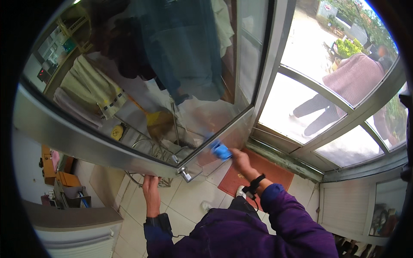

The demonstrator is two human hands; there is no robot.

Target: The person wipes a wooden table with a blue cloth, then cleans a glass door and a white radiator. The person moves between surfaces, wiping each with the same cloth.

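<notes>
In front of me stands a glass door with a metal frame [106, 150] and a lever handle [186, 175]. My left hand [151, 193] grips the edge of this frame, left of the handle, its fingertips partly hidden. My right hand [242, 163] holds a blue cleaning cloth or pad [221, 151] against the frame's lower rail [237, 124]. Blur and the fingers hide the cloth's exact shape. The glass [193, 74] mirrors or lets through towels, a broom and clothing.
An orange-red doormat [267, 174] lies on the tiled floor [184, 196] beside my shoes. Paned windows [309, 93] rise at the right, with a bent-over person [353, 74] outside. A dark-topped counter [71, 216] stands lower left, and a white cabinet [343, 203] lower right.
</notes>
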